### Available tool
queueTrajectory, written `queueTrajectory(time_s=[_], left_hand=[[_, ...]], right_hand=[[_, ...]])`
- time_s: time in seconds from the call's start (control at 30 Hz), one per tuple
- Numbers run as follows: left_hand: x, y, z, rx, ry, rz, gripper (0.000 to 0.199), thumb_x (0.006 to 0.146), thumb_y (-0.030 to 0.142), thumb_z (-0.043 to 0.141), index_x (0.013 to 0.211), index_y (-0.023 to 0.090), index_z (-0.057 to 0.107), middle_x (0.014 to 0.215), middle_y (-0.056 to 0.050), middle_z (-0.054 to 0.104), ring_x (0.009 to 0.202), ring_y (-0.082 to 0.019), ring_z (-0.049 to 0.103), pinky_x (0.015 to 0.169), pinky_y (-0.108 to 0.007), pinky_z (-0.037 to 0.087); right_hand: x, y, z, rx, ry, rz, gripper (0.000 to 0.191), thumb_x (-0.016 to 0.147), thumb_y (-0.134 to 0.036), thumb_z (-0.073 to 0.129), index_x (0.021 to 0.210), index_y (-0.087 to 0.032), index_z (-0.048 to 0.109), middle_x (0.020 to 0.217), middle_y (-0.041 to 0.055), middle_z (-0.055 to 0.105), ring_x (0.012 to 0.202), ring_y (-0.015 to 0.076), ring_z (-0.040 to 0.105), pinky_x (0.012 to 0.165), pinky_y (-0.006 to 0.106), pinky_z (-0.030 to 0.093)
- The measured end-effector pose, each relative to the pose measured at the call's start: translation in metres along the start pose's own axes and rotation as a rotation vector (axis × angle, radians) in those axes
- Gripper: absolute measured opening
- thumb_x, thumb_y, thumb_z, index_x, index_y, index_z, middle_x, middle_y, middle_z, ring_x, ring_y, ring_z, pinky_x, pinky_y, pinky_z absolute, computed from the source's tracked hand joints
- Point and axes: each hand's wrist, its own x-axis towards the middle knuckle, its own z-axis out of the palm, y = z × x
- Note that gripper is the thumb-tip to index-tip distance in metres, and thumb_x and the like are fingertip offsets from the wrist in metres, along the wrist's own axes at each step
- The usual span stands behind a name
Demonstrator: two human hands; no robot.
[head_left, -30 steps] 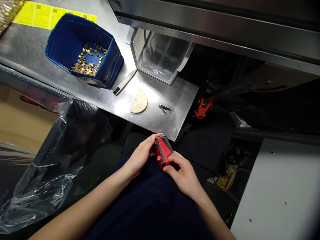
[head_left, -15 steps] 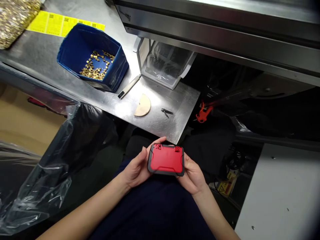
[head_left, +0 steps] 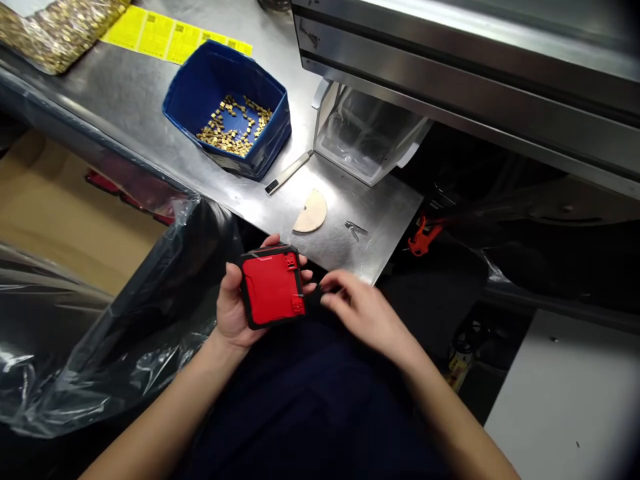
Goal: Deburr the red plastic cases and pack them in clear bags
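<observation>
A red and black case (head_left: 273, 288) lies in my left hand (head_left: 234, 310), whose thumb is on its left side and whose fingertips show past its right edge. My right hand (head_left: 357, 307) is just right of the case, not touching it, with the fingers curled and the thumb and fingertips near each other. Between those fingertips I see no object clearly. Beyond the hands, a pale half-round piece (head_left: 311, 212), a small metal clipper (head_left: 355, 229) and a light-handled cutter (head_left: 289, 173) rest on the metal table (head_left: 385, 200).
A blue bin (head_left: 270, 143) holds small brass parts. Behind the cutter stands a clear plastic tray (head_left: 345, 161). A bag of brass parts (head_left: 60, 37) and yellow labels (head_left: 155, 35) lie at the back left. A plastic-lined box (head_left: 115, 220) is at the left, an orange tool (head_left: 424, 237) at the right.
My right hand has let go of the case and moved away from it. My left hand has carried the case left and turned it. The camera view has shifted.
</observation>
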Motion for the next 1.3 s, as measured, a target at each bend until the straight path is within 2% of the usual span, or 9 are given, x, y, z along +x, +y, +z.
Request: queueTrajectory(time_s=[0.1,0.23,0.4,0.57,0.7,0.83,1.0,1.1,1.3], left_hand=[[-0.015,0.005,-0.013,0.024,-0.041,-0.043,0.075,0.087,0.066,0.068,0.15,0.03,0.047,0.136,-0.016,0.068,0.123,-0.042,0.066,0.112,-0.064,0.042],[-0.035,-0.007,-0.019,0.006,-0.068,-0.17,0.072,0.093,0.057,0.066,0.154,0.029,0.039,0.143,-0.02,0.063,0.13,-0.044,0.061,0.115,-0.063,0.036],[-0.05,-0.025,-0.013,0.025,-0.007,-0.321,0.058,0.096,0.051,0.06,0.144,0.02,0.049,0.133,-0.023,0.069,0.119,-0.042,0.069,0.097,-0.048,0.053],[-0.045,-0.029,-0.005,0.001,0.098,-0.402,0.049,0.094,0.045,0.06,0.134,0.017,0.057,0.122,-0.021,0.074,0.109,-0.041,0.074,0.092,-0.047,0.056],[-0.034,-0.032,0.003,0.04,0.213,-0.462,0.041,0.095,0.041,0.059,0.127,0.016,0.061,0.113,-0.018,0.077,0.095,-0.035,0.077,0.087,-0.045,0.059],[-0.025,-0.038,0.01,0.135,0.286,-0.516,0.036,0.097,0.039,0.057,0.123,0.015,0.064,0.105,-0.016,0.079,0.087,-0.028,0.077,0.079,-0.037,0.061],[-0.019,-0.046,0.02,0.248,0.315,-0.6,0.045,0.098,0.054,0.057,0.12,0.016,0.067,0.103,-0.016,0.079,0.084,-0.027,0.076,0.076,-0.036,0.061],[-0.018,-0.052,0.025,0.285,0.327,-0.64,0.051,0.097,0.06,0.056,0.119,0.017,0.068,0.102,-0.015,0.079,0.086,-0.027,0.075,0.076,-0.033,0.06],[-0.018,-0.063,0.032,0.355,0.344,-0.658,0.047,0.093,0.059,0.064,0.11,0.016,0.072,0.096,-0.012,0.079,0.078,-0.021,0.073,0.07,-0.027,0.058]], right_hand=[[0.045,-0.018,-0.009,-0.385,0.304,0.037,0.027,0.103,-0.035,0.054,0.123,-0.018,0.06,0.115,0.0115,0.069,0.098,0.0259,0.069,0.088,0.041,0.053],[0.118,-0.045,0.007,-0.624,0.428,0.183,0.077,0.095,-0.048,0.068,0.149,-0.002,0.037,0.134,0.0288,0.055,0.116,0.0394,0.063,0.092,0.046,0.054],[0.149,-0.038,0.027,-0.592,0.416,0.147,0.057,0.09,-0.031,0.071,0.136,-0.007,0.047,0.132,0.0238,0.056,0.118,0.0364,0.061,0.093,0.042,0.052],[0.079,0.001,0.008,-0.408,0.248,-0.037,0.021,0.102,-0.037,0.05,0.113,-0.021,0.055,0.11,0.0091,0.069,0.095,0.0263,0.066,0.081,0.035,0.05],[-0.016,0.013,-0.025,-0.132,0.097,-0.012,0.016,0.1,-0.039,0.055,0.109,-0.026,0.055,0.089,-0.0016,0.068,0.077,0.0177,0.065,0.069,0.027,0.047],[-0.082,0.008,-0.037,-0.096,-0.19,0.046,0.035,0.092,-0.02,0.061,0.124,-0.031,0.052,0.093,-0.0066,0.069,0.07,0.0129,0.064,0.064,0.023,0.045],[-0.1,0.01,-0.02,-0.321,-0.242,-0.022,0.038,0.1,-0.022,0.052,0.136,-0.029,0.046,0.096,-0.0045,0.073,0.071,0.0154,0.069,0.062,0.026,0.041],[-0.103,0.018,-0.008,-0.494,-0.189,-0.122,0.018,0.106,-0.032,0.045,0.119,-0.024,0.055,0.092,-0.0015,0.073,0.072,0.0174,0.071,0.059,0.029,0.036],[-0.096,0.022,0.009,-0.706,-0.095,-0.279,0.015,0.107,-0.026,0.042,0.104,-0.021,0.056,0.075,-0.0029,0.069,0.06,0.0157,0.066,0.054,0.034,0.024]])
